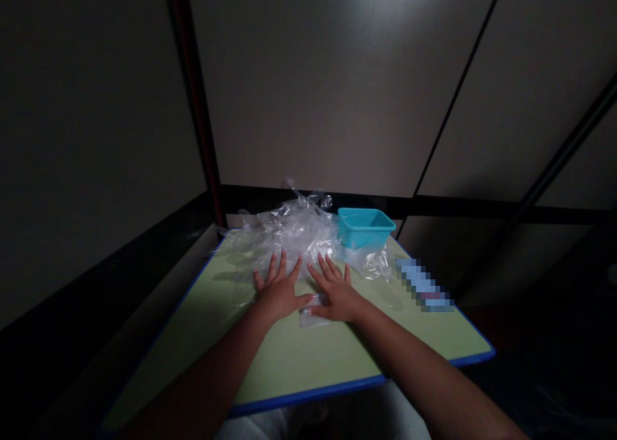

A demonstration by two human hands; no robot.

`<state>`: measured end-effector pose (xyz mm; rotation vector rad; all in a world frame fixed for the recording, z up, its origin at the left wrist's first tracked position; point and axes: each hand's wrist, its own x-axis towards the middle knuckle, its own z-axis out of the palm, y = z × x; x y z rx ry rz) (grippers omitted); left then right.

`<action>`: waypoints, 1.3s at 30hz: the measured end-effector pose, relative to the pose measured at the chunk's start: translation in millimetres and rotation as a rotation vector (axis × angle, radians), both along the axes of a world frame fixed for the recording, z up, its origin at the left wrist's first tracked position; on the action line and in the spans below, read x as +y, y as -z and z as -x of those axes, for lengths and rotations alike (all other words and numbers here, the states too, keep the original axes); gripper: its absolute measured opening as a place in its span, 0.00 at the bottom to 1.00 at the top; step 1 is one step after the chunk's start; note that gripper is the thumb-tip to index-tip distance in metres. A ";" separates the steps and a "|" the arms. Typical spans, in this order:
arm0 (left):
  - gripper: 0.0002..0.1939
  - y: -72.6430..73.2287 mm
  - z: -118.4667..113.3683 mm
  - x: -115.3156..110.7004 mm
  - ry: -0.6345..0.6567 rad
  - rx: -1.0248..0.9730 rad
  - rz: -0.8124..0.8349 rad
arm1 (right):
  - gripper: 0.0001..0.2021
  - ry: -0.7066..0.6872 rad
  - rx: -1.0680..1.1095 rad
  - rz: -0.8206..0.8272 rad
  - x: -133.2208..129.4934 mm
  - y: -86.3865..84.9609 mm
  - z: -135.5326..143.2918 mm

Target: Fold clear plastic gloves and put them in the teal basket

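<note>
My left hand [279, 291] lies palm down on the table, fingers spread, with its fingertips at the near edge of a heap of clear plastic bags [301, 231]. Beside it my right hand [336, 293] is flat too, its fingers apart. Both thumbs point inward over a small whitish translucent piece [315, 319], perhaps a folded bag, which the right hand partly covers. Behind the right hand stands a turquoise plastic basket [367, 228], with some of the clear plastic in front of its base.
The light green table [308, 360] has a blue edge. A pixelated flat bluish item [424, 286] lies near its right side. Directly behind the table rise grey panels [318, 93] with dark seams. The floor on both sides is dark.
</note>
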<state>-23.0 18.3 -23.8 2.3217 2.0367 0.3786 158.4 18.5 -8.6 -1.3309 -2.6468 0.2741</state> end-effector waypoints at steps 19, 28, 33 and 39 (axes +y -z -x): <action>0.57 -15.4 10.0 -2.5 0.116 -0.019 0.010 | 0.58 0.095 0.015 0.274 8.0 -21.1 -30.0; 0.63 -15.8 14.8 -7.7 0.236 0.030 0.166 | 0.61 0.049 -0.093 0.324 7.8 -16.2 -24.5; 0.63 -14.2 13.4 -8.0 0.239 0.045 0.155 | 0.61 0.048 -0.101 0.318 8.0 -15.9 -24.6; 0.60 -13.0 14.1 -8.6 0.246 0.022 0.133 | 0.62 0.056 -0.086 0.303 8.7 -13.8 -25.3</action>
